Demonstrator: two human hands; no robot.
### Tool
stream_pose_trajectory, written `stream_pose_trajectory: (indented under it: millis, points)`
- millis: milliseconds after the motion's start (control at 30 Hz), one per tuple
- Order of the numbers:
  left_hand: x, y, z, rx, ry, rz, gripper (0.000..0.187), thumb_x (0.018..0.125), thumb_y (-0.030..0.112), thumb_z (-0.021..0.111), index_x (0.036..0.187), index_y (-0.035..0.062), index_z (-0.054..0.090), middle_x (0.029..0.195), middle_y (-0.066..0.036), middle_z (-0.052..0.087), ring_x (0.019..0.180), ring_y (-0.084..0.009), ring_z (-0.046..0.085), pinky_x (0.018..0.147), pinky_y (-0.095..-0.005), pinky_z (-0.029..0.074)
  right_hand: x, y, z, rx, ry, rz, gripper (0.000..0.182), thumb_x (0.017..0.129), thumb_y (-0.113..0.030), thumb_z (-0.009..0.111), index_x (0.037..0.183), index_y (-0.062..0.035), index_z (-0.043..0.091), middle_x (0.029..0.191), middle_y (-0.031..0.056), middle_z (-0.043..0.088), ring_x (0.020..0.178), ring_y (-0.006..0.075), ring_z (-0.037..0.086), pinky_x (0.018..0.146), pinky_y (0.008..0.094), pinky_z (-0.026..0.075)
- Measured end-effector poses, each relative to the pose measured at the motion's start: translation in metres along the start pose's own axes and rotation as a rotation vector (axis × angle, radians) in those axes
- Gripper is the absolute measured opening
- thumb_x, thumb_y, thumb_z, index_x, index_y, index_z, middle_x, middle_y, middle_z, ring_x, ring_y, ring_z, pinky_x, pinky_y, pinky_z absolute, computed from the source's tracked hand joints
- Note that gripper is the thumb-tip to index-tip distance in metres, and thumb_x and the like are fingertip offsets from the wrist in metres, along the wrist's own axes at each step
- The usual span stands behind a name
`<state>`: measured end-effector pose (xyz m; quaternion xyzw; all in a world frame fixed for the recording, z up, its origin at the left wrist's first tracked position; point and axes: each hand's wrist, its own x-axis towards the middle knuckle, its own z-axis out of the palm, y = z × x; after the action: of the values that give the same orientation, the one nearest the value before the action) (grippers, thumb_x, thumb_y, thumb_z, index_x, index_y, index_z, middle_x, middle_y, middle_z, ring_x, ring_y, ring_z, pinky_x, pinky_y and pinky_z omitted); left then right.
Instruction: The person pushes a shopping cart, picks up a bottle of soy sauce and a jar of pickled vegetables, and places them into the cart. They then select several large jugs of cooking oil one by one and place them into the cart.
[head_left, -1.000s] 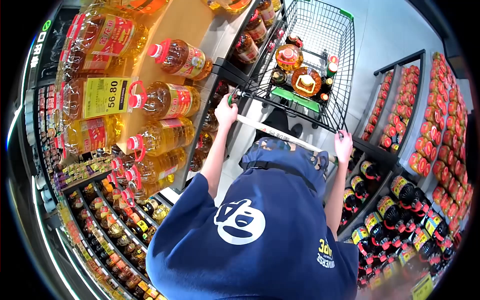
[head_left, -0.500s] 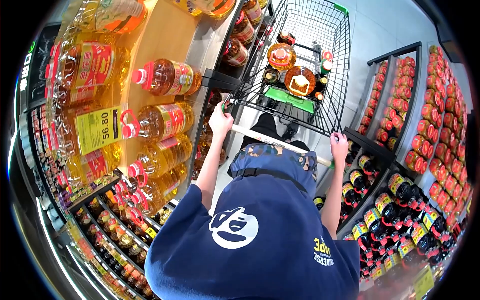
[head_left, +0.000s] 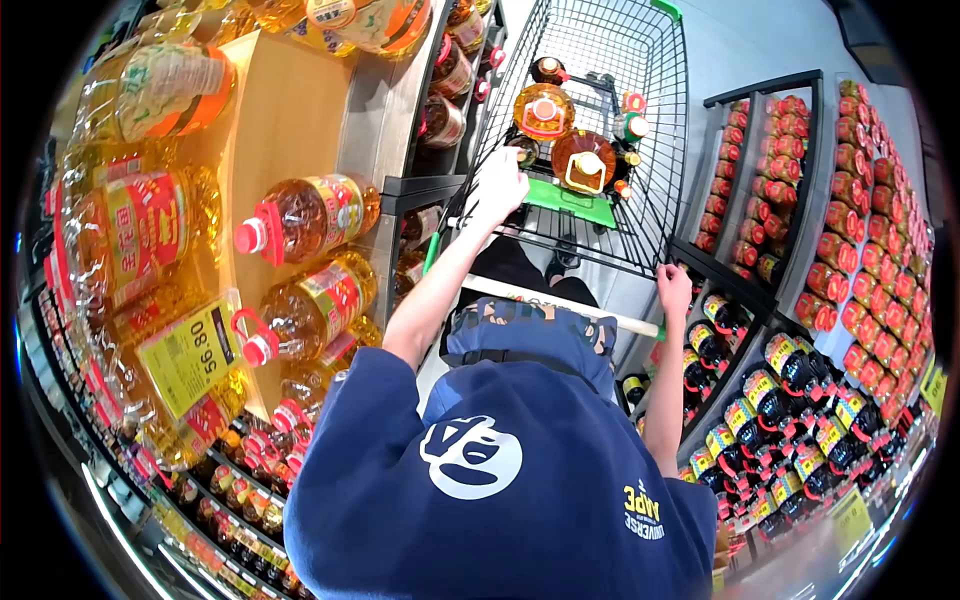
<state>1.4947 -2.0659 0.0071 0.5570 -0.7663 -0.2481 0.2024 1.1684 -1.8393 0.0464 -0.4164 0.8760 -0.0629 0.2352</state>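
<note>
My left hand is over the near left part of the shopping cart, beside a dark bottle. Its fingers are bright and bunched in view, so I cannot make out whether they touch the bottle. At the cart's near right corner my right hand is closed on the rim. The pale push handle crosses in front of my body. Inside the cart stand two large oil bottles with looped handles, another dark bottle and several smaller bottles. A green panel lies at the cart's near end.
Large oil bottles line the shelf on my left, with a yellow price tag in front. To the right are racks of red-labelled jars and dark bottles with red caps. Grey floor shows beyond the cart.
My left hand has left the cart's near left corner and moved forward and right over the basket. My right hand stays at its corner. The view has shifted slightly.
</note>
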Motion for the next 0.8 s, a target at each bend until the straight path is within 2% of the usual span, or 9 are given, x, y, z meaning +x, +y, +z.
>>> stream_pose_trajectory:
  millis: [167,233,267,333,467,567,667,767,800]
  points:
    - [0.072,-0.021,0.054,0.017,-0.075,0.185,0.040,0.072,0.010,0.056,0.109,-0.0039,0.053,0.103,-0.020,0.058,0.099,-0.0343,0.056,0.088,-0.0419,0.046,0.009,-0.004,0.006,-0.002,0.026,0.086,0.032,0.085,-0.035,0.055,0.083,-0.0062,0.069,0.086,0.0170,0.063,0.085,0.0365,0.061,0.075,0.0446,0.049]
    - [0.093,-0.025,0.069,0.019,-0.101,0.215,0.041,0.073,0.011,0.057,0.110,-0.0049,0.052,0.104,-0.021,0.058,0.100,-0.0342,0.056,0.087,-0.0424,0.046,0.010,-0.010,0.006,-0.053,0.032,0.118,0.030,0.085,-0.034,0.056,0.083,-0.0071,0.070,0.087,0.0161,0.063,0.085,0.0352,0.062,0.075,0.0442,0.050]
    - [0.103,-0.026,0.076,0.047,-0.009,0.286,0.036,0.071,0.012,0.057,0.105,-0.0020,0.054,0.095,-0.016,0.057,0.092,-0.0315,0.057,0.077,-0.0411,0.048,0.012,-0.014,0.009,-0.074,0.042,0.153,0.030,0.085,-0.034,0.056,0.083,-0.0072,0.070,0.086,0.0157,0.064,0.084,0.0346,0.063,0.074,0.0439,0.050]
    - [0.116,-0.024,0.081,0.072,-0.028,0.335,0.042,0.072,0.013,0.059,0.110,-0.0038,0.053,0.098,-0.019,0.056,0.094,-0.0331,0.056,0.081,-0.0414,0.047,0.013,-0.029,0.008,-0.118,0.058,0.229,0.030,0.084,-0.034,0.057,0.082,-0.0075,0.070,0.085,0.0151,0.064,0.083,0.0334,0.064,0.073,0.0435,0.051]
    - [0.137,-0.019,0.091,0.100,-0.029,0.369,0.046,0.071,0.016,0.062,0.112,-0.0019,0.054,0.099,-0.018,0.056,0.096,-0.0343,0.055,0.086,-0.0467,0.042,0.009,-0.051,0.031,-0.164,0.258,0.203,0.030,0.079,-0.027,0.060,0.103,-0.0097,0.065,0.116,0.0193,0.054,0.111,0.0372,0.047,0.096,0.0450,0.038]
    - [0.142,-0.022,0.098,0.217,-0.047,0.392,0.045,0.073,0.021,0.061,0.112,-0.0001,0.055,0.103,-0.017,0.058,0.099,-0.0320,0.054,0.088,-0.0477,0.039,0.000,-0.089,0.048,-0.353,0.478,0.143,0.042,0.078,-0.026,0.061,0.112,-0.0017,0.058,0.126,0.0251,0.047,0.122,0.0418,0.040,0.105,0.0481,0.031]
    - [0.145,-0.024,0.102,0.285,0.009,0.436,0.046,0.074,0.021,0.060,0.115,0.0004,0.055,0.101,-0.017,0.057,0.097,-0.0308,0.054,0.087,-0.0461,0.040,-0.001,-0.113,0.067,0.195,0.333,0.146,0.044,0.079,-0.026,0.062,0.116,-0.0017,0.056,0.129,0.0247,0.044,0.124,0.0373,0.041,0.107,0.0475,0.029]
    - [0.136,-0.029,0.103,0.243,0.005,0.424,0.039,0.073,0.019,0.062,0.106,-0.0003,0.054,0.097,-0.018,0.057,0.091,-0.0310,0.056,0.079,-0.0433,0.044,-0.002,-0.126,0.074,-0.167,0.165,0.161,0.029,0.081,-0.028,0.058,0.098,-0.0062,0.067,0.112,0.0122,0.059,0.108,0.0287,0.051,0.096,0.0412,0.037]
    - [0.134,-0.029,0.100,0.219,-0.018,0.391,0.036,0.072,0.018,0.062,0.102,0.0001,0.054,0.094,-0.019,0.057,0.088,-0.0317,0.057,0.077,-0.0431,0.044,0.001,-0.130,0.076,-0.217,0.217,0.165,0.026,0.081,-0.028,0.056,0.088,-0.0070,0.069,0.103,0.0090,0.062,0.104,0.0271,0.052,0.092,0.0418,0.037]
